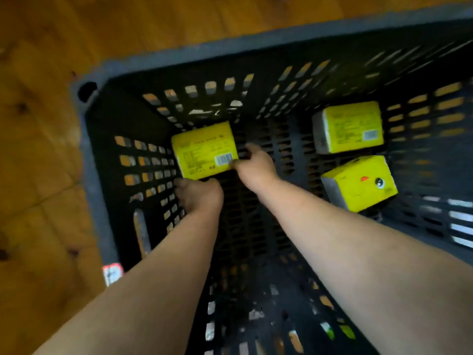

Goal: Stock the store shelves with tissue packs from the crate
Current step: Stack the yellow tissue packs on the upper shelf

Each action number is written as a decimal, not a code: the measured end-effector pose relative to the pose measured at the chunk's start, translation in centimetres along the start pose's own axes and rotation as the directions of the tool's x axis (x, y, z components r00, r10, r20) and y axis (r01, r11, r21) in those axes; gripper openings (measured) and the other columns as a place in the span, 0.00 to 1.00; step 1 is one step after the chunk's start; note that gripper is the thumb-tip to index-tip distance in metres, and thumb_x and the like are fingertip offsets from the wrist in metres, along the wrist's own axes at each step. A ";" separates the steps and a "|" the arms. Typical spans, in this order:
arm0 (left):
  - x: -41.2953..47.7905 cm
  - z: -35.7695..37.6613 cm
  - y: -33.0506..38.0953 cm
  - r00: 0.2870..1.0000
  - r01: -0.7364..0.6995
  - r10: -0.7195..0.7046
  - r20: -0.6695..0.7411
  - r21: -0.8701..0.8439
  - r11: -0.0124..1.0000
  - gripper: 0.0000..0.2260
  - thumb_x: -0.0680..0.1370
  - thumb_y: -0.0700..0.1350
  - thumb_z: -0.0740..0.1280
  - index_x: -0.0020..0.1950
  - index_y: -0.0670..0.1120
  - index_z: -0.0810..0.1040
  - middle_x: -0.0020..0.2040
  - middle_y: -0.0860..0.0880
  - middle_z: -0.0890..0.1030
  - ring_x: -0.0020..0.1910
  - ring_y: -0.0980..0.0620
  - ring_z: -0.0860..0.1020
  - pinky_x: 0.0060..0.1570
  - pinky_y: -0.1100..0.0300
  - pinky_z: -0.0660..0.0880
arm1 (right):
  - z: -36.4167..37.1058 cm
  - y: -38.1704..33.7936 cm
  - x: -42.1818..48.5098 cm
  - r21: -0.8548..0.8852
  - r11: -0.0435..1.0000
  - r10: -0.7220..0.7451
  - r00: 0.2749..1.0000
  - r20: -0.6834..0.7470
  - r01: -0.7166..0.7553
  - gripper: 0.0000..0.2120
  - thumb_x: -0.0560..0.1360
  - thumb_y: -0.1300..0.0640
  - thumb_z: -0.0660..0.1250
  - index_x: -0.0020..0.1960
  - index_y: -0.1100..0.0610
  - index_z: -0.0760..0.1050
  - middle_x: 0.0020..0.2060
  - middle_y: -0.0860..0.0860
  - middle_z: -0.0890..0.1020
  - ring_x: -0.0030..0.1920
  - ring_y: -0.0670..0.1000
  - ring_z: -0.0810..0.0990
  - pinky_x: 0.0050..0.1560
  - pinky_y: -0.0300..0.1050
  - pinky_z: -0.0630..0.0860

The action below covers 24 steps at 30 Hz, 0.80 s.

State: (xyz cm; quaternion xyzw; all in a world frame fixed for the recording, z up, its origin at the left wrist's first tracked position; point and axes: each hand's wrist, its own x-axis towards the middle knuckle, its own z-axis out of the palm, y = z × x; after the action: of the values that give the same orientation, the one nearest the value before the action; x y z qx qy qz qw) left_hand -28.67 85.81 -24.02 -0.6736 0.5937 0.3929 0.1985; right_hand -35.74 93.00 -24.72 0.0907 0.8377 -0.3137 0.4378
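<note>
Three yellow tissue packs lay on the bottom of a dark slotted crate [179, 51], which stood on a wooden floor [38, 124]. Seen from the middle of the crate, the first pack [203, 149] lay at 10 o'clock, barcode side up, near the left wall. The second pack [350, 126] lay at 2 o'clock, and the third pack [361, 183], showing a cartoon face, lay at 3 o'clock, just beside it. Both bare arms reached down to the first pack. The right hand [257, 166] was at that pack's 4 o'clock corner: the thumb touched it beside the barcode and the forefinger stretched along the right edge, the two spread apart. The left hand [199, 196] sat at the pack's 6 o'clock edge, touching or nearly so. Blur hid whether its fingers were curled or straight. A small red and white label [112, 274] showed on the crate's rim at 8 o'clock.
</note>
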 end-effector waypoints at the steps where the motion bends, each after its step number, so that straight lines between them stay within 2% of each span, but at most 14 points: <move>1: 0.6 0.5 -0.3 0.999 -0.043 0.042 -0.027 -0.052 0.998 0.25 0.74 0.42 0.62 0.71 0.41 0.63 0.66 0.38 0.71 0.64 0.36 0.70 0.63 0.45 0.69 | 0.5 0.2 0.8 0.008 1.000 -0.012 1.000 0.009 0.012 0.28 0.74 0.56 0.66 0.72 0.58 0.64 0.68 0.57 0.71 0.68 0.58 0.70 0.65 0.46 0.68; 3: 1.6 1.2 -0.4 0.990 -0.136 0.132 -0.042 -0.134 0.982 0.24 0.76 0.43 0.60 0.72 0.47 0.61 0.66 0.41 0.72 0.64 0.38 0.71 0.64 0.47 0.68 | 1.5 0.2 2.0 0.062 0.996 -0.059 0.998 0.013 0.058 0.25 0.73 0.56 0.68 0.69 0.59 0.68 0.66 0.58 0.74 0.66 0.59 0.72 0.66 0.51 0.69; 5: 1.6 1.5 -0.5 0.992 -0.123 0.119 -0.034 -0.178 0.976 0.22 0.76 0.45 0.60 0.71 0.50 0.62 0.65 0.42 0.73 0.62 0.39 0.72 0.63 0.49 0.70 | 2.3 0.5 2.4 0.115 0.990 -0.081 0.997 -0.013 0.082 0.17 0.72 0.59 0.68 0.61 0.60 0.75 0.58 0.60 0.79 0.60 0.60 0.77 0.62 0.54 0.72; 9: 0.8 1.2 -0.4 0.995 -0.091 0.079 -0.055 -0.251 0.964 0.18 0.72 0.43 0.63 0.62 0.43 0.70 0.61 0.41 0.75 0.59 0.39 0.74 0.59 0.49 0.72 | 1.8 1.4 1.8 0.242 0.970 -0.023 0.999 -0.034 0.031 0.14 0.73 0.61 0.67 0.58 0.58 0.77 0.54 0.57 0.82 0.55 0.57 0.79 0.57 0.50 0.75; 12: -1.0 0.0 0.2 0.997 0.049 -0.023 0.071 -0.378 0.925 0.17 0.73 0.50 0.63 0.58 0.43 0.74 0.58 0.42 0.78 0.56 0.41 0.77 0.58 0.50 0.74 | -0.3 2.1 -0.1 0.243 0.970 0.008 1.000 -0.006 -0.006 0.14 0.72 0.60 0.68 0.57 0.55 0.77 0.51 0.53 0.82 0.51 0.54 0.79 0.55 0.48 0.74; 14: -3.1 -1.0 0.6 0.979 0.134 -0.047 0.198 -0.454 0.881 0.23 0.70 0.61 0.61 0.56 0.46 0.75 0.56 0.43 0.80 0.55 0.41 0.78 0.59 0.48 0.74 | -2.6 2.6 -2.0 0.252 0.968 0.029 0.999 -0.018 -0.023 0.15 0.71 0.62 0.69 0.58 0.56 0.77 0.50 0.51 0.80 0.50 0.52 0.78 0.54 0.45 0.73; 16: -5.2 -2.1 1.1 0.947 0.208 -0.038 0.320 -0.515 0.831 0.26 0.73 0.67 0.56 0.56 0.49 0.75 0.52 0.46 0.80 0.48 0.44 0.79 0.56 0.52 0.73 | -4.8 2.9 -4.2 0.272 0.962 0.014 0.998 -0.068 0.005 0.15 0.69 0.66 0.70 0.55 0.56 0.77 0.48 0.52 0.80 0.49 0.51 0.78 0.54 0.46 0.74; 18: -7.1 -3.0 1.3 0.906 0.293 -0.063 0.418 -0.515 0.805 0.24 0.77 0.67 0.50 0.52 0.50 0.75 0.46 0.48 0.79 0.43 0.47 0.76 0.54 0.51 0.68 | -6.6 2.9 -6.8 0.328 0.945 0.016 0.994 -0.111 0.022 0.17 0.67 0.70 0.70 0.53 0.57 0.78 0.47 0.53 0.80 0.49 0.52 0.78 0.55 0.48 0.75; 20: -9.3 -4.5 1.6 0.872 0.314 -0.052 0.487 -0.474 0.823 0.22 0.77 0.64 0.53 0.54 0.50 0.75 0.50 0.46 0.78 0.48 0.46 0.75 0.64 0.44 0.62 | -8.3 2.3 -9.7 0.455 0.891 0.049 0.994 -0.100 0.002 0.16 0.67 0.72 0.67 0.52 0.58 0.78 0.46 0.54 0.80 0.49 0.53 0.78 0.53 0.48 0.74; 21: -10.7 -5.6 1.8 0.864 0.315 -0.053 0.501 -0.456 0.833 0.19 0.77 0.62 0.56 0.57 0.49 0.75 0.52 0.46 0.78 0.49 0.45 0.75 0.66 0.42 0.61 | -9.3 1.9 -11.3 0.523 0.852 0.070 0.995 -0.070 -0.023 0.13 0.69 0.70 0.66 0.50 0.58 0.78 0.46 0.55 0.80 0.48 0.53 0.78 0.51 0.47 0.74; 23: -13.9 -7.9 2.9 0.851 0.322 -0.060 0.521 -0.429 0.844 0.18 0.77 0.55 0.61 0.63 0.48 0.71 0.54 0.45 0.78 0.53 0.42 0.75 0.66 0.38 0.59 | -11.4 0.7 -14.7 0.626 0.774 0.125 0.992 -0.014 -0.089 0.04 0.73 0.61 0.65 0.47 0.55 0.77 0.45 0.54 0.81 0.47 0.53 0.79 0.49 0.48 0.74; 24: -15.6 -9.0 3.5 0.845 0.320 -0.067 0.530 -0.402 0.858 0.18 0.77 0.52 0.62 0.65 0.47 0.70 0.56 0.44 0.76 0.57 0.41 0.74 0.66 0.37 0.59 | -12.6 -0.2 -16.3 0.658 0.743 0.157 0.988 0.010 -0.125 0.05 0.75 0.55 0.65 0.49 0.55 0.76 0.44 0.53 0.81 0.46 0.53 0.79 0.48 0.49 0.74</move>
State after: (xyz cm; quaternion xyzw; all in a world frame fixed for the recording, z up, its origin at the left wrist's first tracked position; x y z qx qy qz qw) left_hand -29.14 88.45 -5.90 -0.6346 0.3336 0.6637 0.2132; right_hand -34.55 102.43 -6.46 0.3086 0.6750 -0.5512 0.3811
